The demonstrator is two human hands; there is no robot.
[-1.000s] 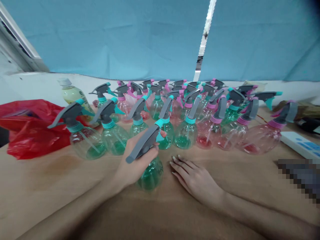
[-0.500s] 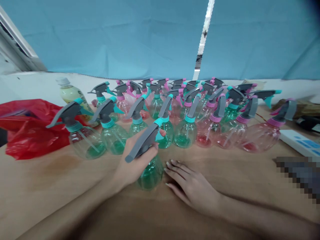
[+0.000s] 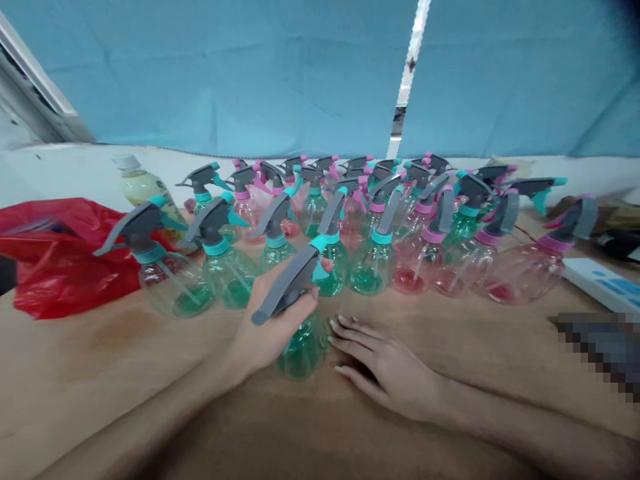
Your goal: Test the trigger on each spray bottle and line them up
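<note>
My left hand (image 3: 275,327) is closed round the neck of a green spray bottle (image 3: 303,353) with a grey and teal trigger head. The bottle stands on the wooden table, close in front of me, and the fingers hide its collar. Just right of it, my right hand (image 3: 385,367) lies palm down on the table with fingers stretched out, holding nothing. Its fingertips are close to the bottle's side; I cannot tell whether they touch. Behind both hands stands a front row of spray bottles, among them a green one (image 3: 367,277) and a pink one (image 3: 520,273).
Several more green and pink spray bottles crowd the back. At left are a red plastic bag (image 3: 75,267) and a capped bottle of pale liquid (image 3: 143,190). To the right lie a white and blue box (image 3: 593,283) and a dark, pixelated object (image 3: 605,347). A blue sheet (image 3: 250,80) hangs behind.
Almost nothing differs. The view has shifted very slightly; my left hand keeps its hold on the spray bottle and my right hand stays flat beside it.
</note>
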